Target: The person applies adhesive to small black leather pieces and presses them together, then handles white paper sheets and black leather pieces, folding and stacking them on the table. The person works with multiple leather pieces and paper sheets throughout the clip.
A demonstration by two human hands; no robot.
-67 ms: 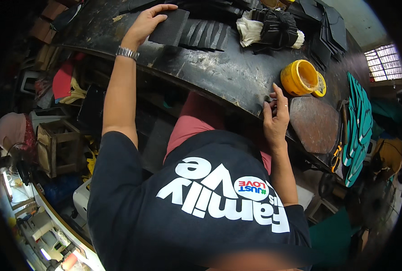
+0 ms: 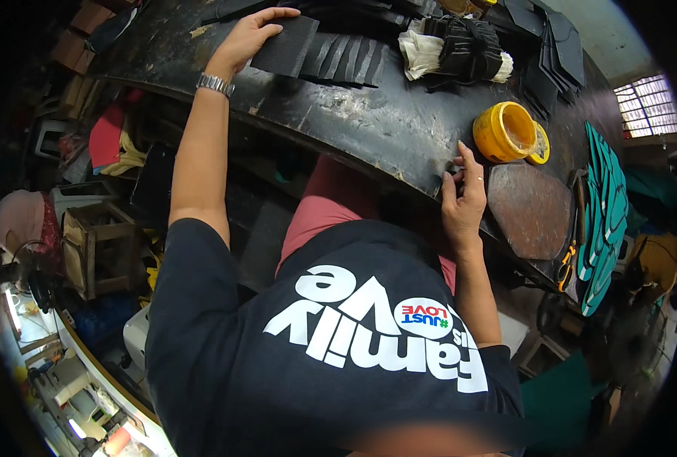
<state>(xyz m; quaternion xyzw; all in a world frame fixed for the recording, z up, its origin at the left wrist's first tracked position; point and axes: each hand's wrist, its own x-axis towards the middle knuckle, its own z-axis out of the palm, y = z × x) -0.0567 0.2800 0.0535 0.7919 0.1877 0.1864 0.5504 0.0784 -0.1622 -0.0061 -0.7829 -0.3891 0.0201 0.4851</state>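
My left hand (image 2: 245, 39), a metal watch on its wrist, lies at the far left of the dark table with index finger and thumb stretched apart. It touches the left side of a flat black rectangular piece (image 2: 287, 47); its other fingers are mostly hidden. Right beside that piece, a row of overlapping black strips (image 2: 346, 59) shows greyish, shiny bands. At the table's near edge, my right hand (image 2: 466, 190) is raised with fingers loosely bent and thumb apart. Nothing shows clearly in it. Closest to it stands a yellow round tub (image 2: 504, 131) with residue inside.
A tied black-and-white bundle (image 2: 460, 52) lies on the worn table (image 2: 354, 122), with black sheets (image 2: 559, 57) behind it. Right of my right hand are a brown board (image 2: 530, 209), orange-handled scissors (image 2: 565, 266) and teal pieces (image 2: 602, 221). A wooden stool (image 2: 95, 247) stands at left.
My left forearm and wrist have shifted very slightly. The black piece and my right hand look nearly unchanged.
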